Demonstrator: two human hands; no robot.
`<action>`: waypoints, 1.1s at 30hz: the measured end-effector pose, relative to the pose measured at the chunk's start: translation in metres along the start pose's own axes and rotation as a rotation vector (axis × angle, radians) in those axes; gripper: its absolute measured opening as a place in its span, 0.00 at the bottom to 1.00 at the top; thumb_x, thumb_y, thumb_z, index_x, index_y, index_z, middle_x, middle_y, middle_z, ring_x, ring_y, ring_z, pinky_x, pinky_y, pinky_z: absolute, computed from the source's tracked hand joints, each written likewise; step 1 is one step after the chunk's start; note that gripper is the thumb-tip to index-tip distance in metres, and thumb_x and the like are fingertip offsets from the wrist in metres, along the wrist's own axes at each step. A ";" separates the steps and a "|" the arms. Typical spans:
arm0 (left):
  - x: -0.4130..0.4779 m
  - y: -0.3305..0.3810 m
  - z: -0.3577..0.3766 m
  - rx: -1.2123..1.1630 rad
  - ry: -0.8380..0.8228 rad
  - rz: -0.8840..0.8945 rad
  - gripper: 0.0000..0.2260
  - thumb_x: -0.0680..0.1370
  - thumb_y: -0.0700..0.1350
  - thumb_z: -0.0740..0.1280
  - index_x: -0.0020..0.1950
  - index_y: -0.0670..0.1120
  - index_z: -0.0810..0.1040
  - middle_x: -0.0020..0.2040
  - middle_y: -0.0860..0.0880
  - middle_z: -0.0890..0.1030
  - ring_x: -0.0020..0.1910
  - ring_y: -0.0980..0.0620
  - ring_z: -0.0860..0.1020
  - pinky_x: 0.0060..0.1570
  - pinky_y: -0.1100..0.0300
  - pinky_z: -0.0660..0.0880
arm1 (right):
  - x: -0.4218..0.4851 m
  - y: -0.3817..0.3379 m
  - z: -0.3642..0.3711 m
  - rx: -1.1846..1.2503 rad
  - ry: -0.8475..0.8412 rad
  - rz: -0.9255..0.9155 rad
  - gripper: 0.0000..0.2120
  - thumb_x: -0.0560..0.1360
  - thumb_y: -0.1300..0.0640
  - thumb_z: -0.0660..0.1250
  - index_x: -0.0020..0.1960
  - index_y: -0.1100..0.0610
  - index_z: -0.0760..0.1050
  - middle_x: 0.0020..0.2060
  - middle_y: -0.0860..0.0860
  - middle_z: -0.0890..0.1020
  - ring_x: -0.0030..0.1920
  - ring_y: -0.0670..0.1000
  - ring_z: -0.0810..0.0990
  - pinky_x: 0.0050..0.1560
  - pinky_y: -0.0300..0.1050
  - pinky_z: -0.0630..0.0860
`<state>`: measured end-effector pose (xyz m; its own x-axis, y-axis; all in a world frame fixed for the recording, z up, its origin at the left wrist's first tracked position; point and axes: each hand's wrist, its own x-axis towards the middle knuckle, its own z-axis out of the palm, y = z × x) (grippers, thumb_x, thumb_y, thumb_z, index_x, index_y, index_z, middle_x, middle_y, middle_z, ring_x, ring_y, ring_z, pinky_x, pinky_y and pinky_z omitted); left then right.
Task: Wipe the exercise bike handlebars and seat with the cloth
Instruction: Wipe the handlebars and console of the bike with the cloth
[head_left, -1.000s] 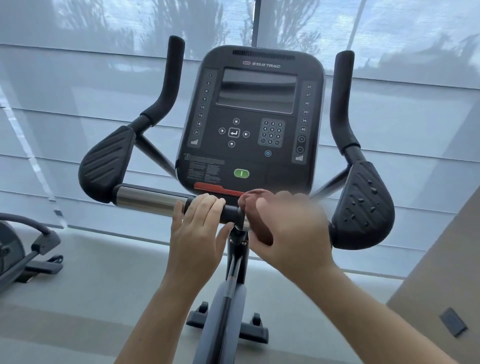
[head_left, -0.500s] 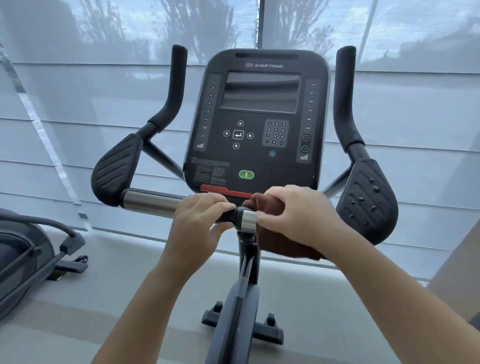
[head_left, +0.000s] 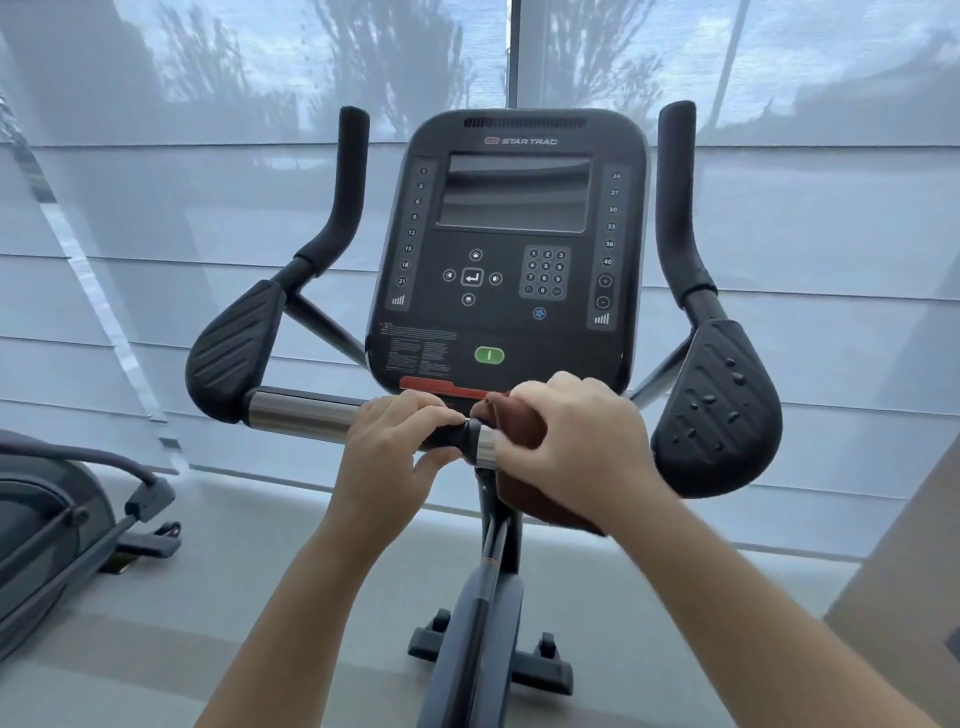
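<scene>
The exercise bike's handlebar crossbar runs under the black console, with a silver sensor section on its left half. My left hand wraps around the bar just left of centre. My right hand presses a dark red cloth around the right half of the bar, and the cloth hangs down below the hand. Black elbow pads sit at the left and right. Two upright black grips rise at the left and right. The seat is out of view.
The bike's post and front foot stand on a grey floor. Another machine stands at the left. A window with grey blinds fills the background. A beige wall edge is at the right.
My right hand with the cloth has shifted a little to the right along the bar, baring a silver band at the centre. The view has moved slightly.
</scene>
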<state>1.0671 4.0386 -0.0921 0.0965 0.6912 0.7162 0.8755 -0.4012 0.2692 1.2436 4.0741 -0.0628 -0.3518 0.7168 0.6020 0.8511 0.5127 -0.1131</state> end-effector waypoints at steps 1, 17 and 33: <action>0.000 0.000 0.000 0.002 -0.003 -0.002 0.13 0.64 0.34 0.76 0.47 0.41 0.81 0.45 0.46 0.81 0.44 0.44 0.77 0.49 0.50 0.70 | -0.016 -0.005 0.009 -0.101 0.126 -0.029 0.15 0.66 0.42 0.63 0.44 0.51 0.78 0.37 0.52 0.79 0.40 0.57 0.77 0.38 0.45 0.72; 0.001 0.008 -0.002 0.028 -0.025 -0.002 0.13 0.65 0.37 0.76 0.48 0.39 0.81 0.44 0.44 0.80 0.44 0.43 0.76 0.49 0.49 0.71 | -0.045 0.015 -0.003 -0.209 0.245 -0.132 0.16 0.60 0.52 0.69 0.46 0.55 0.80 0.41 0.56 0.82 0.40 0.60 0.80 0.37 0.49 0.76; 0.019 0.107 0.049 -0.030 -0.106 0.052 0.14 0.68 0.44 0.74 0.52 0.42 0.81 0.52 0.46 0.81 0.53 0.45 0.77 0.59 0.40 0.65 | -0.034 0.100 -0.068 0.228 0.026 0.149 0.13 0.69 0.50 0.67 0.53 0.46 0.78 0.59 0.46 0.75 0.63 0.52 0.67 0.59 0.39 0.62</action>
<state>1.1862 4.0383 -0.0810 0.1927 0.7280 0.6580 0.8536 -0.4551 0.2535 1.3676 4.0687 -0.0408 -0.2166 0.7815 0.5851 0.7818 0.4978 -0.3754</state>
